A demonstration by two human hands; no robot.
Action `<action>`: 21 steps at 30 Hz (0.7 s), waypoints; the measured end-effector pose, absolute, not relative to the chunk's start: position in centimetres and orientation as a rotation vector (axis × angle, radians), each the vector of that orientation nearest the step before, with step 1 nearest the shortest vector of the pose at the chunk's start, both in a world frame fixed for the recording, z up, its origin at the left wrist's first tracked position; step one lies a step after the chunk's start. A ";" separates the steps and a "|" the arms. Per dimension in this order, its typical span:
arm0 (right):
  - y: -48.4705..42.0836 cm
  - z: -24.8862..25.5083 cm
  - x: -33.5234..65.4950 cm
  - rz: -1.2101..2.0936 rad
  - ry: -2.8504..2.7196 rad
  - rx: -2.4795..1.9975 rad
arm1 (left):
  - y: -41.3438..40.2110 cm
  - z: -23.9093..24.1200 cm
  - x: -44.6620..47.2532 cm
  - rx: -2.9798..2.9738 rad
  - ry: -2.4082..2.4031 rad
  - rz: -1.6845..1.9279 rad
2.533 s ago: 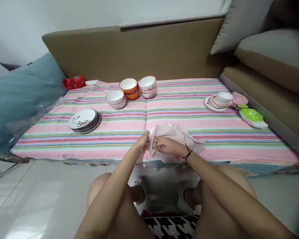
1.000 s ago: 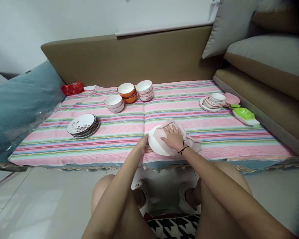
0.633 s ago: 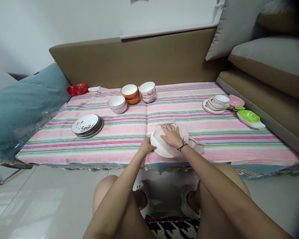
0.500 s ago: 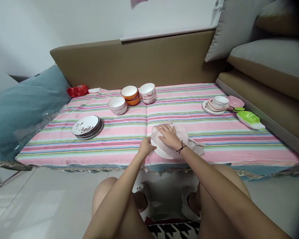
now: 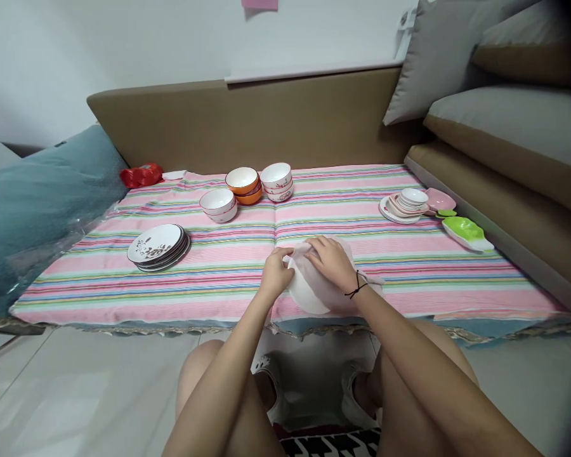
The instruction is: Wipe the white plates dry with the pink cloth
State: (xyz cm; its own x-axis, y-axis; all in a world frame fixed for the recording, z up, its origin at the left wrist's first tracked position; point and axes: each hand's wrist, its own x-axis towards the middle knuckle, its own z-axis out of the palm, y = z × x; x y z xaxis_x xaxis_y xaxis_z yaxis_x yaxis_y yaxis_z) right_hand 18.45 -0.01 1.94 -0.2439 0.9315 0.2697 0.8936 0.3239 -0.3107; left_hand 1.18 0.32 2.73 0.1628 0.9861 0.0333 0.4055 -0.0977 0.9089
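Observation:
A white plate (image 5: 308,296) lies near the front of the striped cloth, partly covered by a thin pale pink cloth (image 5: 327,289). At the plate's left rim, my left hand (image 5: 276,271) grips it, with the thumb over the edge. My right hand (image 5: 332,259), with a dark cord at the wrist, presses the pale cloth onto the upper part of the plate, fingers bent over the fabric. The loose end of the cloth trails to the right under my wrist. My right hand hides part of the plate.
Plates with a brown flower pattern (image 5: 158,246) are stacked at left. White bowls (image 5: 219,204), orange bowls (image 5: 243,184) and flowered bowls (image 5: 276,181) stand behind. Small dishes (image 5: 412,202) and a green leaf-shaped dish (image 5: 466,232) sit at right, near stacked cushions (image 5: 504,133).
My right hand has moved slightly to the right, and its fingers are more bent over the cloth. More of the plate's lower left shows. My left hand still holds the rim.

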 end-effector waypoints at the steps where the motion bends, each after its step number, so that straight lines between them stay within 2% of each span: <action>1: 0.2 1.9 18.9 0.178 -2.172 -1.646 | 0.3 3.0 1.1 1.653 1.361 0.928; 6: 0.5 1.7 20.1 0.330 -2.124 -1.600 | 0.3 3.6 0.9 1.696 1.424 0.969; 14: -0.9 4.8 20.4 0.039 -1.893 -1.492 | 0.2 6.3 0.7 1.777 1.221 1.208; 21: -0.7 4.2 20.6 0.071 -1.896 -1.454 | 0.9 5.1 0.5 1.966 1.270 1.014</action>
State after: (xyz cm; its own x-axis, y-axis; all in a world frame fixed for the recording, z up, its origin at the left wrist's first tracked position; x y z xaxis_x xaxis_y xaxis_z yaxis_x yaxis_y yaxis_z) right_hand 20.57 -0.69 4.22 -0.0907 0.8556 0.5097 0.8149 0.3580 -0.4559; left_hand 0.55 0.88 5.05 0.2571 0.9239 0.2834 0.4809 -0.3767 0.7917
